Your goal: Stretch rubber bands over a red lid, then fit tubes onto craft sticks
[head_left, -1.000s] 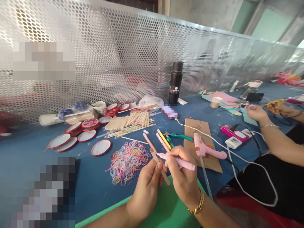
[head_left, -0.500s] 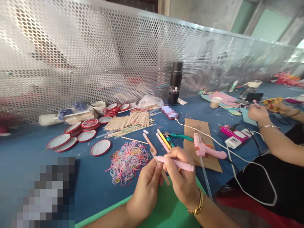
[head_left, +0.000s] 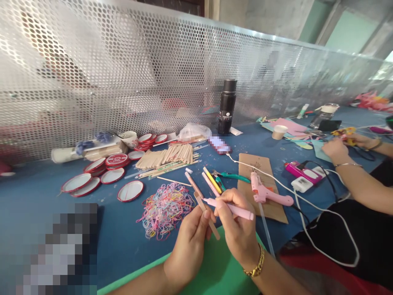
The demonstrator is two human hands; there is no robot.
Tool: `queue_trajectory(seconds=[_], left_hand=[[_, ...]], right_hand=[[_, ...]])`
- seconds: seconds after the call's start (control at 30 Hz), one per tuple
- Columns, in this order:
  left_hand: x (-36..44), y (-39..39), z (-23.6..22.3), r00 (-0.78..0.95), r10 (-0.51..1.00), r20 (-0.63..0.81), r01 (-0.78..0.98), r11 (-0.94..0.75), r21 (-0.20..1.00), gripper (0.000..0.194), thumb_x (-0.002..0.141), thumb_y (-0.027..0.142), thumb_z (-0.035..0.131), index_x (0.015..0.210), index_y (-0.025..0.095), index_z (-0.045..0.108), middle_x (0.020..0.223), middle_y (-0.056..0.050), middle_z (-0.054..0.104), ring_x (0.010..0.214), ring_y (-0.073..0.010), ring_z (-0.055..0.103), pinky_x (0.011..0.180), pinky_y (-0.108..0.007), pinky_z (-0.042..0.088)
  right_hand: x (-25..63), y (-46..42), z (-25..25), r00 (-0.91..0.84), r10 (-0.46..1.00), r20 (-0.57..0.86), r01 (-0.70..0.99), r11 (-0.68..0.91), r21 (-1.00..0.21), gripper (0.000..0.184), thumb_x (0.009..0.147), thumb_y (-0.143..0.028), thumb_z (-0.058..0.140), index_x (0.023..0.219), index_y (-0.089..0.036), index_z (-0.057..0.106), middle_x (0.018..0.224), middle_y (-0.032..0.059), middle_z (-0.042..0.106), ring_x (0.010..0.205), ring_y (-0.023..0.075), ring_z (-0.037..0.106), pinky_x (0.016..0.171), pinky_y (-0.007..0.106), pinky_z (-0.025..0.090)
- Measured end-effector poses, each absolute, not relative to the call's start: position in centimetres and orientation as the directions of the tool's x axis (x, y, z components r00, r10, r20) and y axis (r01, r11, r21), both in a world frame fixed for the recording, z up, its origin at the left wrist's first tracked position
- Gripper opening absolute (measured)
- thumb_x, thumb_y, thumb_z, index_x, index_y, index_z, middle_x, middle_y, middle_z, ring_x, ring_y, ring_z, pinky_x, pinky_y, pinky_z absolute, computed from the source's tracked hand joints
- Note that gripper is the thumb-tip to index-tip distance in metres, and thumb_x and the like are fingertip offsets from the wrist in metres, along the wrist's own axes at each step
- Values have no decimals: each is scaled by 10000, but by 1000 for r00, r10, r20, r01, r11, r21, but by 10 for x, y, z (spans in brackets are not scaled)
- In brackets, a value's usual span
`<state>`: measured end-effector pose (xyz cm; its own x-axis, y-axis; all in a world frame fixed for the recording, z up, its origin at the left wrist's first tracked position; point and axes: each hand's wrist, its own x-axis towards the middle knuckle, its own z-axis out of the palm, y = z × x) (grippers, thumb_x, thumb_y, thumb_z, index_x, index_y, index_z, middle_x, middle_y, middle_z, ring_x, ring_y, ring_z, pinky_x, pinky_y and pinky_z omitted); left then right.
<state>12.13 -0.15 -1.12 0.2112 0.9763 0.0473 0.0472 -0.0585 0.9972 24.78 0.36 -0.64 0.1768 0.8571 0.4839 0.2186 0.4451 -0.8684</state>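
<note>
Between thumb and fingers my left hand (head_left: 189,242) pinches a flat wooden craft stick (head_left: 214,229), tilted, its upper end pointing away from me. My right hand (head_left: 238,227) grips a pink marker (head_left: 236,210) like a pen, with the tip close beside the stick's upper part; whether it touches I cannot tell. Just beyond the hands lie a brownish-pink marker (head_left: 193,182), a yellow marker (head_left: 212,180) and another pink marker (head_left: 209,185). A heap of coloured rubber bands (head_left: 168,209) is left of my hands. Under them lies a green sheet (head_left: 219,266).
Wooden sticks (head_left: 166,156) and red-rimmed lids (head_left: 130,191) lie at left. A black bottle (head_left: 227,107) stands by the perforated metal screen (head_left: 175,61). A pink glue gun (head_left: 268,196) rests on cardboard (head_left: 245,164), near teal pliers (head_left: 235,176) and a cable. At right, another person's hand (head_left: 336,150) works.
The pink marker tip moved left across the stick, then back to the right beside its upper part. My left hand kept its hold. The other person's hands shifted slightly.
</note>
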Motion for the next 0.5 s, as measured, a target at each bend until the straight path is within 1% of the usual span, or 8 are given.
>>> queue_trajectory(seconds=[0.17, 0.33, 0.5], left_hand=[[121, -1, -11, 204, 978, 41, 36, -50, 998, 489, 968, 619, 493, 709, 206, 517, 623, 44, 429, 570, -132, 354, 530, -250, 305], [121, -1, -11, 211, 977, 41, 47, -52, 998, 489, 966, 625, 492, 714, 207, 518, 611, 47, 428, 562, -132, 354, 525, -252, 299], [121, -2, -11, 200, 979, 47, 43, -57, 997, 489, 971, 617, 490, 702, 210, 502, 622, 46, 427, 571, -132, 351, 533, -252, 307]], right_hand=[[247, 3, -4, 134, 854, 502, 226, 467, -855, 231, 955, -222, 528, 725, -213, 552, 696, 1, 590, 674, 168, 571, 663, 304, 442], [247, 4, -4, 177, 850, 497, 236, 453, -860, 241, 967, -243, 523, 730, -214, 554, 698, 4, 592, 677, 172, 575, 653, 303, 440], [247, 3, -3, 129, 851, 509, 228, 474, -850, 233, 952, -212, 524, 720, -215, 538, 707, 1, 585, 692, 170, 571, 677, 306, 443]])
